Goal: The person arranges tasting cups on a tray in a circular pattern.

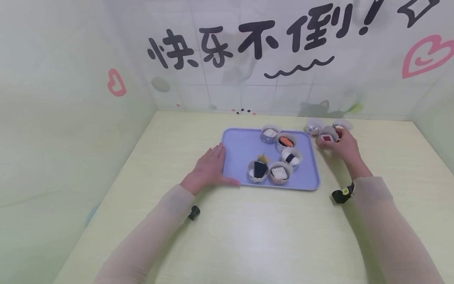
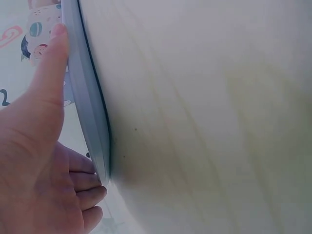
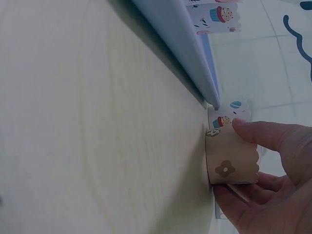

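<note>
On a desk (image 1: 255, 236) below wall lettering (image 1: 258, 39), the left hand (image 1: 209, 167) spreads against a tray (image 1: 241, 152); the right hand (image 1: 344, 148) pinches a cup (image 3: 233, 153), flower-printed only in wrist view.

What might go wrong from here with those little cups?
The brown cup in the right hand could nudge the neighbouring cup close behind it. Its wall looks like thin paper, so a hard pinch might crumple it. The left hand touches the tray at a corner; a push there could jostle the cups on it.
</note>
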Available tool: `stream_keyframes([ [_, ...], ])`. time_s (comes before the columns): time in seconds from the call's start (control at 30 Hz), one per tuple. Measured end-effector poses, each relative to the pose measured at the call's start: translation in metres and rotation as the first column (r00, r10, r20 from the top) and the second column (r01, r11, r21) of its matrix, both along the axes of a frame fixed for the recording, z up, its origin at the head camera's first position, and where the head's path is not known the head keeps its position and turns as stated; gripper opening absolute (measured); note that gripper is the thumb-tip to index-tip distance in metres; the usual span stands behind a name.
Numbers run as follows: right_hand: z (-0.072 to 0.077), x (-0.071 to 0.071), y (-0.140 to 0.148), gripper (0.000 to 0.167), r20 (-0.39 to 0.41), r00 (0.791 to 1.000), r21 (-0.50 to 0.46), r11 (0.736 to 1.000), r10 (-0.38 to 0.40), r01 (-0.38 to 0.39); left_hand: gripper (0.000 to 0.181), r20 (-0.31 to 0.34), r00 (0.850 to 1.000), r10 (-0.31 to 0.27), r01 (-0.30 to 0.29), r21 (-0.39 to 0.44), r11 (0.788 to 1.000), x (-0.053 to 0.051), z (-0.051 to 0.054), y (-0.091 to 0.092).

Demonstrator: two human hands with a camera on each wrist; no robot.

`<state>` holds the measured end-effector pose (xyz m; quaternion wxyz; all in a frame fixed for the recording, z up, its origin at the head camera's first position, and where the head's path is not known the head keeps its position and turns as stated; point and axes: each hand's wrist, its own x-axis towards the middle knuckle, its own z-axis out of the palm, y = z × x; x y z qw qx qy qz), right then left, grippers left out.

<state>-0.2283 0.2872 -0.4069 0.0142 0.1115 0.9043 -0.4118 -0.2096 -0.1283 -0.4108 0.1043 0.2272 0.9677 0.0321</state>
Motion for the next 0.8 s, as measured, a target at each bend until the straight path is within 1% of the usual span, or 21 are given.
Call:
stream_keyframes([
  [0.3,-0.001,0.002,0.002,0.085,0.013,1.000,-0.002,1.000,-0.011,0.011,0.140,0.014,1.000,0.008,-0.008,-0.010,1.000,-0.001,0.000,0.001],
  [0.57,0.001,0.006,0.008,0.087,0.028,1.000,0.004,1.000,-0.003,0.003,0.139,0.003,1.000,-0.001,0.001,-0.035,0.999,-0.002,0.002,0.002],
  [0.8,0.006,0.012,0.010,0.086,-0.002,1.000,0.027,1.000,0.005,-0.005,0.140,0.012,1.000,0.003,-0.003,-0.032,0.999,-0.001,0.002,0.001],
])
